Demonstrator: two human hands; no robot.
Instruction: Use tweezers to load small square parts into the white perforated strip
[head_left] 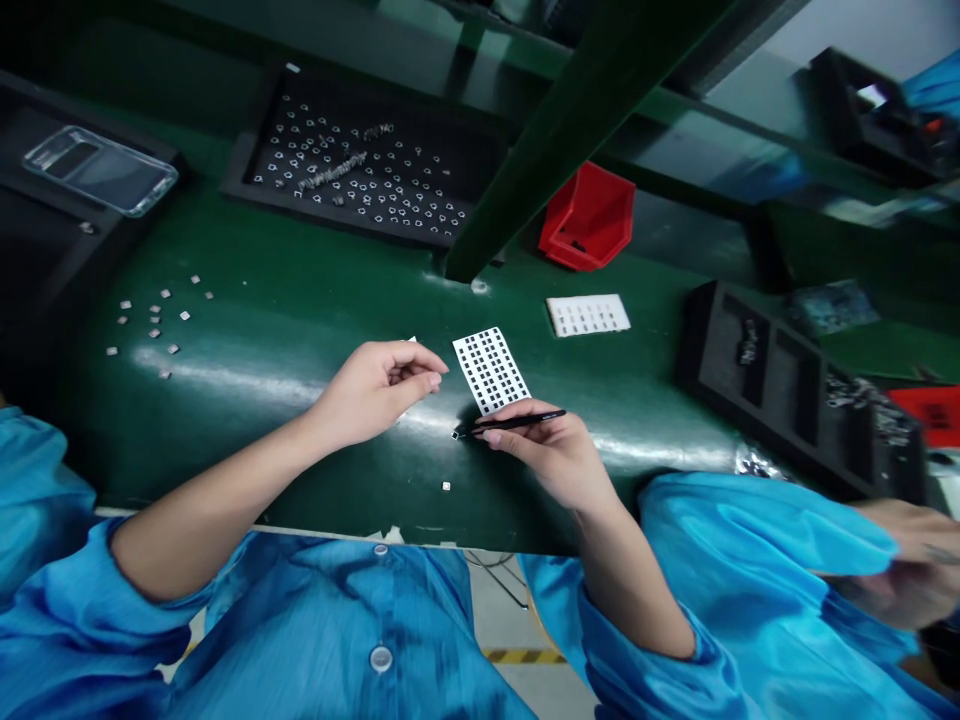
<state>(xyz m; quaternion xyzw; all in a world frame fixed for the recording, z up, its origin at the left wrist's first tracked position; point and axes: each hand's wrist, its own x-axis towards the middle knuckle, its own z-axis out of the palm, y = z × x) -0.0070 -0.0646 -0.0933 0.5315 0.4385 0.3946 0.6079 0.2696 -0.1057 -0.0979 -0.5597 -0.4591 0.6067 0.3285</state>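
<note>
**Head view.** The right hand [544, 450] is closed in a pencil grip on a pair of black tweezers [517, 423], which slant left and toward the desk [300, 490]. At their tips sits a tiny square component [454, 435]; whether it is gripped or only touching cannot be told at this resolution. The left hand [375, 393] has its thumb and fingertips pressed together just left of a perforated white carrier card [491, 370] with rows of black square cells. Any item in that pinch is too small to make out. The card lies between the two hands, tilted on the green desk surface, its near corner close to the right hand.

**Risk.** Excess or uneven tweezer pressure could eject the component, and it could then be lost among the loose square parts [157, 325] at left. A single loose part [446, 486] lies near the desk's near edge, where a sleeve or forearm movement could sweep it off. Contact from either hand could shift the unsecured card and misalign its cells.

**Surroundings.** A black tray of small parts [360, 170] lies at far left of center. A second white card [589, 315] and a red bin [589, 215] lie farther right. At right, another person's hand [904, 545] extends from a blue sleeve.
</note>
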